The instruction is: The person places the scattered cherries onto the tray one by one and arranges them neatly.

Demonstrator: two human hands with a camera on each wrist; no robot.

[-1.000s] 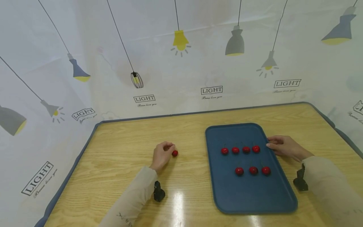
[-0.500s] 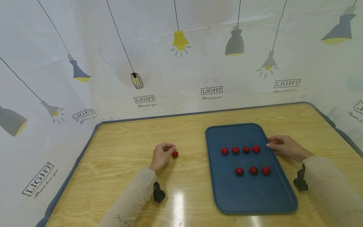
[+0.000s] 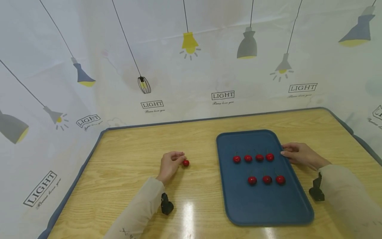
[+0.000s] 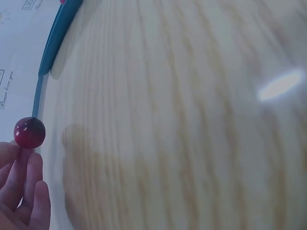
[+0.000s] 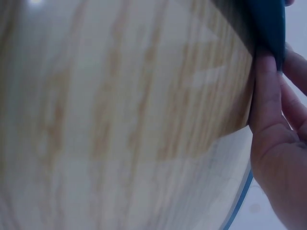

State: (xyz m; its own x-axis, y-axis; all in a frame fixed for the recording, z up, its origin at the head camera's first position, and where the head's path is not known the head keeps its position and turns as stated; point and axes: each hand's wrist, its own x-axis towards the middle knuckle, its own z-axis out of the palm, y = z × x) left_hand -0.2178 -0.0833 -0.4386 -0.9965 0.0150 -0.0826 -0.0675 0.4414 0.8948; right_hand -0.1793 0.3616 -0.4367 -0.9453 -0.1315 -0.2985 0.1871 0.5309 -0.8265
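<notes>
My left hand pinches a single dark red cherry between thumb and fingertips, left of the tray. In the left wrist view that cherry sits at the tips of the fingers; its stem is hidden there. A blue rectangular tray lies on the table, bearing two rows of red cherries with stems, several in the far row and 3 in the nearer row. On the tray's right edge, my right hand grips the rim. The right wrist view has the tray rim between thumb and fingers.
The wooden table has a blue edge band along its back and sides. Behind it hangs a pale curtain printed with lamps and the word LIGHT. A black wrist device sits below the left sleeve, another by the right.
My left hand has shifted very slightly, and the cherry at its fingertips has moved a little right and nearer. The right hand and the tray stay practically where they were.
</notes>
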